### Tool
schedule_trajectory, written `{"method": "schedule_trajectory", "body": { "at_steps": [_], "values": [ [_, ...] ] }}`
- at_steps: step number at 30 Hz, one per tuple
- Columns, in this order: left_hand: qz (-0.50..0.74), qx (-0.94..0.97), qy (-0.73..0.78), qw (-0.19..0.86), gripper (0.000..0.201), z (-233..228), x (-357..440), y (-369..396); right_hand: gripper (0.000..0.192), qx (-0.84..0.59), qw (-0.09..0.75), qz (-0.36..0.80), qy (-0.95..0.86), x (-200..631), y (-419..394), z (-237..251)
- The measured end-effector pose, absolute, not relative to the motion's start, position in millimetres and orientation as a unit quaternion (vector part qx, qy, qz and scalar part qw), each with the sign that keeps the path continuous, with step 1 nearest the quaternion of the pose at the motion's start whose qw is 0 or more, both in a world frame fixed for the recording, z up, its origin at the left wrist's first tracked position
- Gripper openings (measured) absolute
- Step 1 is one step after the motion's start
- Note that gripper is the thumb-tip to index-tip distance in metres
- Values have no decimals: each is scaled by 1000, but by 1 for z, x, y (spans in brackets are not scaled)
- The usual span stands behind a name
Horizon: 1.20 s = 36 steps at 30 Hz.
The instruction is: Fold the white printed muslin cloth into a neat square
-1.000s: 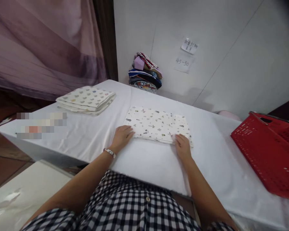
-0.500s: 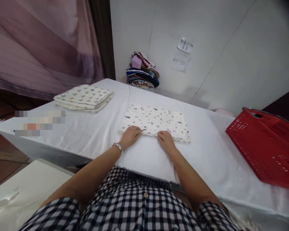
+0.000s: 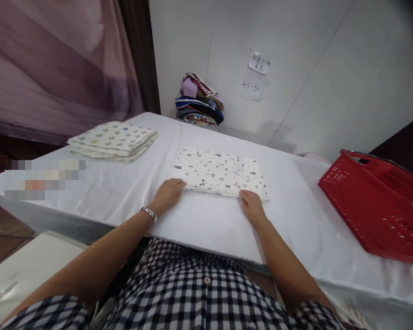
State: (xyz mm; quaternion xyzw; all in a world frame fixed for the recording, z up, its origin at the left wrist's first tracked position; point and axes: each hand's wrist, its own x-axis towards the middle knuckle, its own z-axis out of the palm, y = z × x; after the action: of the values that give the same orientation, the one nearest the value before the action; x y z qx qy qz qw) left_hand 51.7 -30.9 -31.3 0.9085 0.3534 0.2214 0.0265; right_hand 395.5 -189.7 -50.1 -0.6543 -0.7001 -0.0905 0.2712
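A white folded cloth [image 3: 216, 172] with small printed figures lies flat on the white-covered table in front of me. At its near left corner rests my left hand [image 3: 168, 195], fingers stretched out over the edge. My right hand [image 3: 253, 207] touches the same near edge toward the right corner, its fingertips lying on the cloth. The undersides of both hands, thumbs included, are mostly hidden. To the left is a stack of folded white cloth [image 3: 113, 140] with a grey leaf-like print, apart from both hands.
A red plastic basket [image 3: 371, 206] lies tilted on the right of the table [image 3: 209, 224]. Beyond the far edge is a pile of coloured fabrics [image 3: 199, 103] against the wall. A blurred-out item [image 3: 44, 181] sits at the left, near a pinkish curtain [image 3: 55, 59].
My hands have slid apart along the cloth's near edge, the left toward the left corner and the right toward the right. The cloth stays in place while the view shifts slightly.
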Motion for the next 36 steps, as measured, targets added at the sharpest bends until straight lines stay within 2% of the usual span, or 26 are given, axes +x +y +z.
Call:
{"method": "schedule_trajectory", "body": {
  "at_steps": [8,17,25,36],
  "values": [
    [232,922,302,70,29,-26,102,-46,25,-609,299,-57,-733,362,-155,-47],
    [276,908,298,107,28,-35,127,-45,26,-608,306,-26,-732,350,-142,-48],
    [261,921,270,105,27,-29,138,-51,27,-595,340,-30,-728,352,-143,-49],
    [254,919,270,135,31,-27,143,-52,24,-599,304,-29,-740,347,-149,-40]
  ]
}}
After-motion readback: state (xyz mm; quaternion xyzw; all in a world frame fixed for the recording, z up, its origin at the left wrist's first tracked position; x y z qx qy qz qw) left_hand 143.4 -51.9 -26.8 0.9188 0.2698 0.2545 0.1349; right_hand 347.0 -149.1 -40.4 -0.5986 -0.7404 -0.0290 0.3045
